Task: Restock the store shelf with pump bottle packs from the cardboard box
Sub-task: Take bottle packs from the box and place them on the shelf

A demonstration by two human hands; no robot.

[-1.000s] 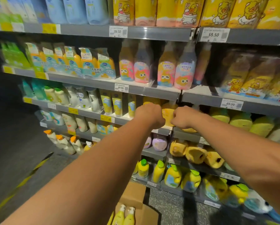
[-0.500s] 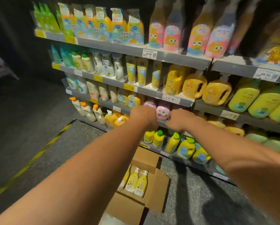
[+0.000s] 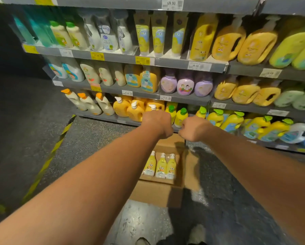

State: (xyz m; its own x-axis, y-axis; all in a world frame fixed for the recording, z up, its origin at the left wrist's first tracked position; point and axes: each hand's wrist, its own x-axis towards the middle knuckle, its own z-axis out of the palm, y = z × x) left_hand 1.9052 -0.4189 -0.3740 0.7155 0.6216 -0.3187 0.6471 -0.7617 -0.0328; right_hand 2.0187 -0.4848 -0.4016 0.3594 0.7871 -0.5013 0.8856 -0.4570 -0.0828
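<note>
Down they come! Both arms have dropped since half a second ago, from the level of the purple bottles [image 3: 184, 84] to the lowest row of the store shelf [image 3: 188, 100]. More of the box has come into sight too, with three bottles showing where two did before.

Left grip [image 3: 157, 123] is balled into a fist, back of the hand up, and nothing shows in it. Right grip [image 3: 192, 129] sits just beside it, a narrow gap between the two. It is a fist as well, fingers tucked under, with no bottle or wrap to be seen in it. Both arms are stretched well forward.

Straight below the two grips the cardboard box [image 3: 157, 193] stands open on the floor [image 3: 95, 138], flaps folded out. Inside it the pump bottle packs [image 3: 159, 166] lie side by side, three yellow bottles with white pump heads pointing toward the shelf. They are well apart from either grip and neither one touches them.

Just beyond the grips stand small yellow bottles with green caps [image 3: 180, 116]. Out past the left grip are orange jugs with white pumps [image 3: 123, 108]. Farther off on that same side a yellow-and-black tape line [image 3: 47, 161] runs across the floor. Back toward the body from the grips, the tips of two shoes [image 3: 198, 233] show at the bottom edge.
</note>
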